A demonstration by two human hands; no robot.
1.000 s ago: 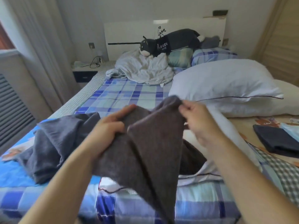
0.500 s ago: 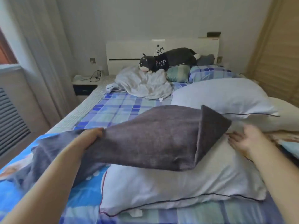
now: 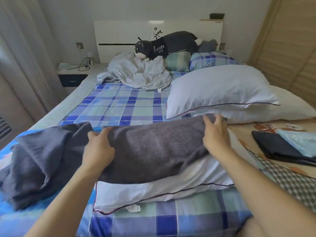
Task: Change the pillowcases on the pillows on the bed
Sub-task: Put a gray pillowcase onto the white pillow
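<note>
My left hand [image 3: 99, 147] and right hand [image 3: 216, 134] each pinch an end of the soft, light grey pillowcase [image 3: 153, 149] draped between them over the white pillow [image 3: 153, 192]; I judge its edges grip best.

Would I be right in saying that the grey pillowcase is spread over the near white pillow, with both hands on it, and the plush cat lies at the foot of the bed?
Not quite: the plush cat lies at the head of the bed, against the headboard, as the head view shows. The rest holds: the grey pillowcase covers the near white pillow, with the left hand and right hand on it.
</note>
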